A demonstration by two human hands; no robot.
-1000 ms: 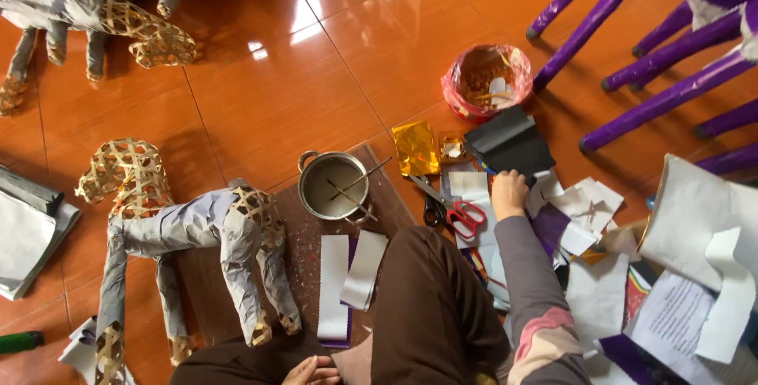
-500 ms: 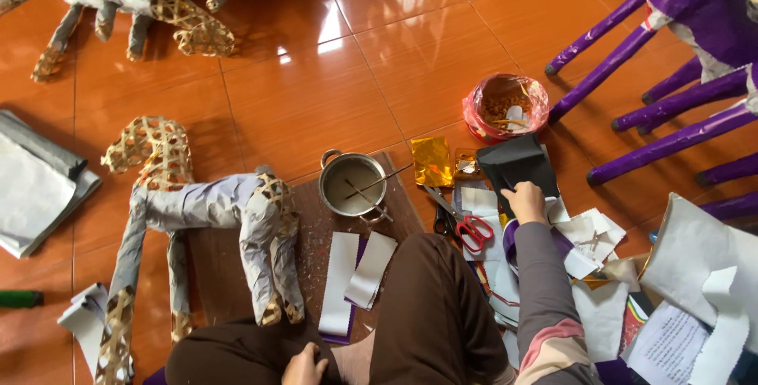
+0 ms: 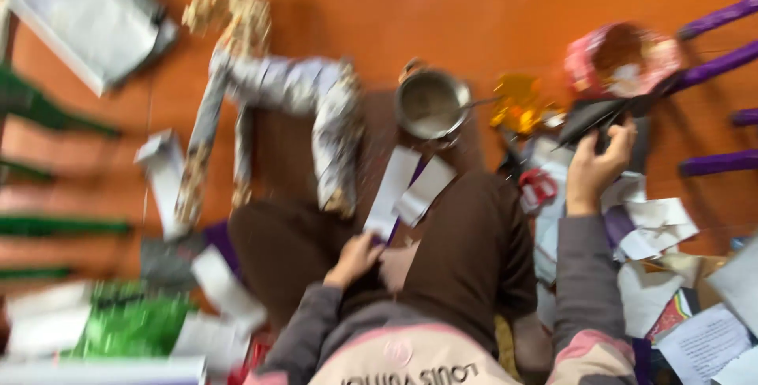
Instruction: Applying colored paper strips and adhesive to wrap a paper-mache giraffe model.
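Pretty blurry shot, but here goes. The right hand (image 3: 598,165) is up off the floor with its fingers curled around a dark, flat, floppy sheet (image 3: 612,112), pinching it at the near edge, just in front of the pink round basket (image 3: 624,61). The left hand (image 3: 353,260) rests in the lap on the brown trousers (image 3: 466,251), fingers touching the bottom end of 2 white paper strips (image 3: 409,187); can't tell if it's actually gripping them. Just beyond the knees sits a small round metal pot (image 3: 431,104), and left of it lies a paper-covered 4-legged animal figure (image 3: 276,116). Red-handled scissors (image 3: 538,187) lie near the right wrist.
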